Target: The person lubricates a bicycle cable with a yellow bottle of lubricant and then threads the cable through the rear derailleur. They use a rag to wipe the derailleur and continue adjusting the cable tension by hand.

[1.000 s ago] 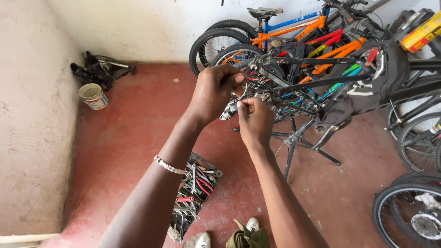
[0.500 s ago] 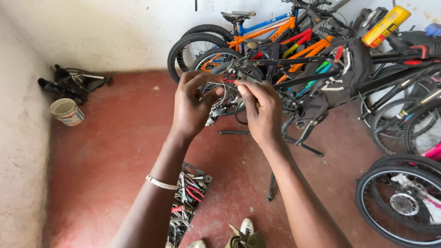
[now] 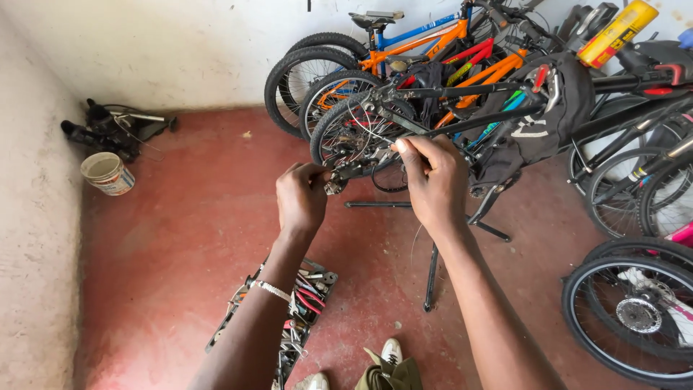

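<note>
A black bicycle [image 3: 505, 119] hangs on a repair stand [image 3: 433, 267] in front of me, its rear wheel [image 3: 354, 133] toward me. My left hand [image 3: 302, 198] pinches the rear derailleur [image 3: 346, 173] at its lower end. My right hand [image 3: 433, 180] grips the frame stay beside the wheel, thumb and finger pinched on a thin cable. A metal bracelet [image 3: 273, 290] sits on my left wrist.
An open tool case [image 3: 303, 303] full of pliers and wrenches lies on the red floor below my left arm. A white bucket [image 3: 107, 173] and dark parts [image 3: 115, 126] sit in the left corner. Several bicycles [image 3: 404, 50] lean on the back wall; a wheel [image 3: 635, 318] stands right.
The view has shifted down and left. My left hand has dropped from the wheel area to the derailleur's lower end. My right hand stays at the frame stay.
</note>
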